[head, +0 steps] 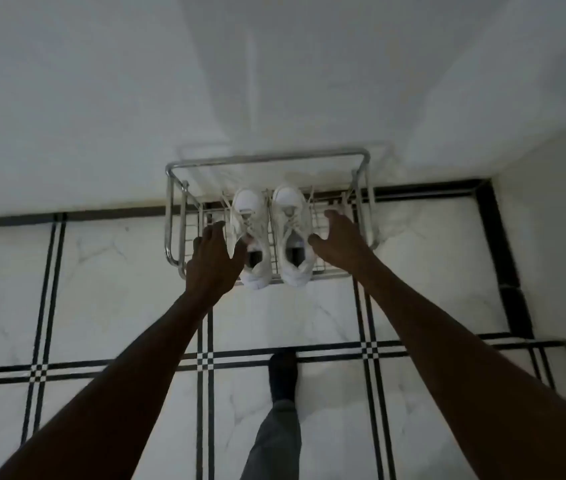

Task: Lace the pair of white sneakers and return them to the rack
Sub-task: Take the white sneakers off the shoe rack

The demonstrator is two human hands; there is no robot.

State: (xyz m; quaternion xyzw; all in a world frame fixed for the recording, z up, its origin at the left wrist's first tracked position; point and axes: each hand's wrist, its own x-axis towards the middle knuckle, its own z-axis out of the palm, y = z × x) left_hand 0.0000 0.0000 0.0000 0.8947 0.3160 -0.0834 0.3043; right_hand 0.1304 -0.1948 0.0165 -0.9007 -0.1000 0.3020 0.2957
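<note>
Two white sneakers stand side by side on a chrome wire shoe rack [174,209] against the wall, toes toward the wall. The left sneaker [248,216] and the right sneaker [290,220] have loose laces trailing out to their sides. My left hand [214,258] hovers with spread fingers just left of the left sneaker, partly covering its side. My right hand [342,242] reaches in beside the right sneaker, fingers apart, thumb close to its collar. Neither hand holds anything.
The rack sits in a corner, with a white wall behind and another wall [558,202] to the right. White marble floor tiles with black stripes [101,271] lie below. My socked foot [283,377] and grey trouser leg stand in front of the rack.
</note>
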